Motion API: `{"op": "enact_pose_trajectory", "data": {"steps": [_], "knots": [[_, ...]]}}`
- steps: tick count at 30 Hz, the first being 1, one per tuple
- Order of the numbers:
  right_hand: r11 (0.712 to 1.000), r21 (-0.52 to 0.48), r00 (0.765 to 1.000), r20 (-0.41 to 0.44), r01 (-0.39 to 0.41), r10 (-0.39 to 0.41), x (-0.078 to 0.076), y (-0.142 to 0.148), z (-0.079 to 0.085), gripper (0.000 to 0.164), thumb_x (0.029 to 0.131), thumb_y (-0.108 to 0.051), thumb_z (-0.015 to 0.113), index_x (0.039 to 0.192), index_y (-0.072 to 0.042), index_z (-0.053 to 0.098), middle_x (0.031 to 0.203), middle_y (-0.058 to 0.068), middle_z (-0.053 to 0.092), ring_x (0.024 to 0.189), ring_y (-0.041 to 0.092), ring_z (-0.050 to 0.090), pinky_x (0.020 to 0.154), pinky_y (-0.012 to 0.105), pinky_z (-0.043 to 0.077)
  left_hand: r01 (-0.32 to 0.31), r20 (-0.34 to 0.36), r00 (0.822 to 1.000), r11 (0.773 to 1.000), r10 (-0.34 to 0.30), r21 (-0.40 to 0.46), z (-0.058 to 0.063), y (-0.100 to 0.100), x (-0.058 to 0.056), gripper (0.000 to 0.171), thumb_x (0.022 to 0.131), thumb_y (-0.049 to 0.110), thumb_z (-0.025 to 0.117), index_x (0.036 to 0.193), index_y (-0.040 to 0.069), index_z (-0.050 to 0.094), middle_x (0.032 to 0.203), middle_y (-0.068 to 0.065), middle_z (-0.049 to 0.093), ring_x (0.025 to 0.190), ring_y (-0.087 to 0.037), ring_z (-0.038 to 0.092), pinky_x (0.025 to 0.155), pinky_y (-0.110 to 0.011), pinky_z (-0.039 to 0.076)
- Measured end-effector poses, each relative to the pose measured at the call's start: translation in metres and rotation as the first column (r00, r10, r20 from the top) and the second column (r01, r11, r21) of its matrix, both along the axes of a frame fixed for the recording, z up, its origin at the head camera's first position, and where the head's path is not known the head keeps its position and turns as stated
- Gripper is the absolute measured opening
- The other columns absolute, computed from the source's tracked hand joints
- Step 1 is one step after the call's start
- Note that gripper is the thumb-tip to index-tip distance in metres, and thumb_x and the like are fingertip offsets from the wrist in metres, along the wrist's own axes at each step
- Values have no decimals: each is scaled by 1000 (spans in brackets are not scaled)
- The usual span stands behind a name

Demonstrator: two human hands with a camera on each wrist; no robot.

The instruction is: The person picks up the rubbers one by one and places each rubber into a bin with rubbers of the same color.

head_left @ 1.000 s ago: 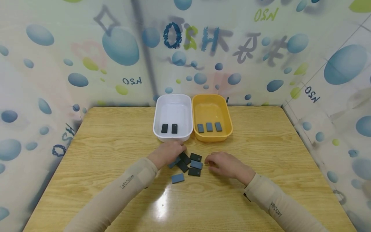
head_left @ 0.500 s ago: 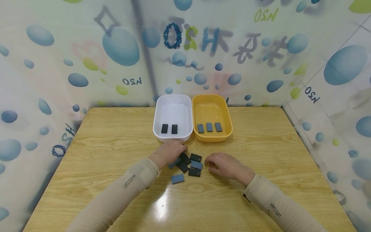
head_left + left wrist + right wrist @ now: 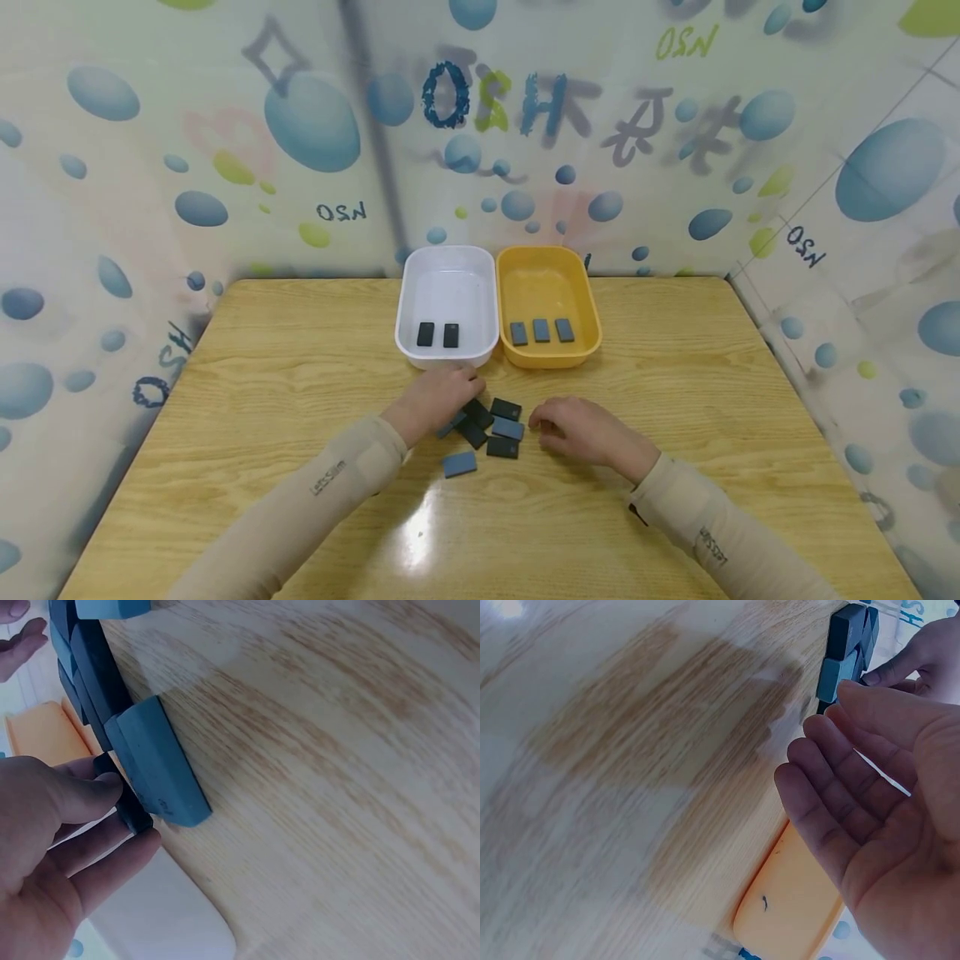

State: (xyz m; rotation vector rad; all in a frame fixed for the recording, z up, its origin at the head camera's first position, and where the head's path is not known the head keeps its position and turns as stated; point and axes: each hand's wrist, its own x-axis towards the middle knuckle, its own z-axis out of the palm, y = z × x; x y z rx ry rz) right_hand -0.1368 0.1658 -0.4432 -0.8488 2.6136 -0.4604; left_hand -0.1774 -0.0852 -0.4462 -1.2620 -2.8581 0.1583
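Note:
In the left wrist view, my left hand (image 3: 52, 832) pinches a small flat black block (image 3: 129, 801) between thumb and fingers. A blue-grey block (image 3: 166, 765) lies right beside it on the wooden table. In the head view the left hand is at the far left of a loose pile, which includes a black block (image 3: 503, 447) and a blue-grey block (image 3: 508, 428). One more blue-grey block (image 3: 460, 464) lies apart, nearer the front. My right hand (image 3: 885, 802) rests just right of the pile, its fingers loosely bent and holding nothing.
Behind the pile stands a white bin (image 3: 450, 283) with two black blocks (image 3: 451, 336) inside. Touching it on the right is a yellow bin (image 3: 549, 287) holding three blue-grey blocks (image 3: 542, 331). A patterned wall covering (image 3: 480, 192) rises behind the table.
Both hands stay almost where they were; the left hand shifts only very slightly. The blocks and bins have not moved.

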Motion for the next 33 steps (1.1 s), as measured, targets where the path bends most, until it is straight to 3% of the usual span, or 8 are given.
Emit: {"op": "enact_pose_trajectory", "data": {"steps": [6, 13, 24, 33], "knots": [[1000, -6, 1000, -16, -7, 7, 1, 0, 1, 18, 91, -20, 67, 108, -15, 70, 103, -3, 69, 92, 11, 64, 82, 34, 54, 18, -55, 998, 1000, -18, 9, 2, 0, 4, 27, 87, 2, 68, 111, 15, 65, 110, -1, 66, 99, -15, 63, 85, -29, 55], [1000, -9, 1000, -2, 2, -2, 1, 1, 1, 18, 91, -20, 67, 109, -15, 70, 104, -2, 69, 91, 10, 63, 81, 34, 54, 55, -104, 993, 998, -53, 13, 9, -2, 11, 30, 86, 2, 68, 112, 15, 65, 106, -1, 65, 93, -16, 63, 75, -30, 56], [1000, -7, 1000, 13, 14, -14, 1, 1, 2, 19, 92, -21, 67, 110, -16, 69, 104, -3, 69, 91, 9, 62, 81, 33, 54, 122, -127, 986, 990, -112, 71, 28, -3, 20, 29, 87, 3, 67, 111, 19, 67, 109, -2, 64, 95, -18, 62, 78, -30, 55], [1000, -19, 1000, 14, 23, -22, 2, 2, 3, 19, 92, -21, 67, 109, -15, 70, 103, -3, 69, 90, 9, 62, 81, 34, 54, 115, -84, 991, 984, -104, 138, 42, -4, 20, 32, 84, 1, 67, 109, 20, 69, 111, -3, 64, 97, -20, 64, 77, -32, 56]]}}
